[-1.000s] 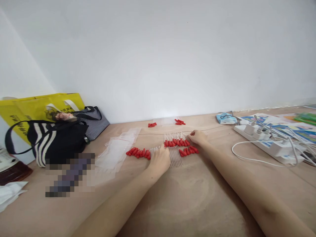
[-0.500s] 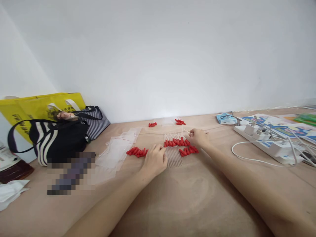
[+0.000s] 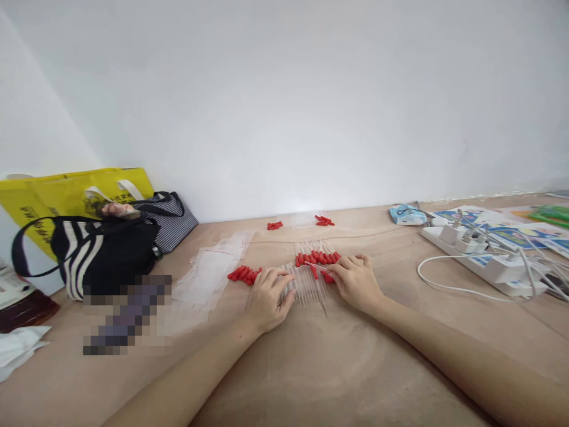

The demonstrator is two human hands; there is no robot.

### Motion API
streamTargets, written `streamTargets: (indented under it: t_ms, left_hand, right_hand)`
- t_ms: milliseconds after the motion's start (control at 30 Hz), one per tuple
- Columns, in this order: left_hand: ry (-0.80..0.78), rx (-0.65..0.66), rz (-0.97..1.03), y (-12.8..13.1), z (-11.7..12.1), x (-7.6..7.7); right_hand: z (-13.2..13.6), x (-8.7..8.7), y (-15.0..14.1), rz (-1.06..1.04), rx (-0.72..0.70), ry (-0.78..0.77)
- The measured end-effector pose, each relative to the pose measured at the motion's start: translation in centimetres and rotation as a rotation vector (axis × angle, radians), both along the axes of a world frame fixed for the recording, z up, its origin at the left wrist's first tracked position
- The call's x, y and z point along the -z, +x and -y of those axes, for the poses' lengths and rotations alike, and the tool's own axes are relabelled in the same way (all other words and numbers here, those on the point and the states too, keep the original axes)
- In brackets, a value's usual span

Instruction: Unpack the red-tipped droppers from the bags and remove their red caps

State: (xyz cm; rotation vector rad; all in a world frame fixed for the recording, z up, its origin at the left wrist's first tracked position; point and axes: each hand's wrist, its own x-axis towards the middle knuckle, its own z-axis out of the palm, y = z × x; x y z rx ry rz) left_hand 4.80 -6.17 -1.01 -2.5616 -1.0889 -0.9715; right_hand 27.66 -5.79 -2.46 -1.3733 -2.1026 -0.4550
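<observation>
My right hand (image 3: 358,283) pinches a thin clear tube (image 3: 313,264) between thumb and fingertips, its far end pointing left over the red bulbs. My left hand (image 3: 270,299) rests with fingers bent and apart at the left edge of a row of clear dropper tubes (image 3: 304,290), its fingertips touching them. Beyond this row lie droppers (image 3: 316,257) with red rubber bulbs, their thin stems pointing to the wall. One dropper (image 3: 320,293) lies across the row, bulb away from me. Loose red bulbs (image 3: 242,273) are heaped beside my left hand; others are partly hidden by my right hand.
Clear plastic bags (image 3: 211,270) overlap at left, near a black bag (image 3: 111,255) and a yellow bag (image 3: 80,184). More red bulbs (image 3: 324,220) lie by the wall. A power strip (image 3: 484,261) with cables, a blue mask (image 3: 406,214) and printed sheets occupy the right.
My right hand has come nearer and left, from the far stems to the bulbs, with a thin tube in its pinch. My left hand has shifted slightly toward me. A dropper now lies across the row.
</observation>
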Motion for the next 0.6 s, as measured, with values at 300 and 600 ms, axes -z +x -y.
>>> streamTargets:
  t_ms: [300, 600]
  left_hand:
    - [0.205, 0.048, 0.051, 1.5, 0.6, -0.2]
    - [0.261, 0.120, -0.062, 1.0, 0.4, 0.3]
  right_hand:
    - [0.9, -0.4, -0.3, -0.081, -0.111, 0.095]
    - [2.2, -0.1, -1.9, -0.046, -0.383, 0.255]
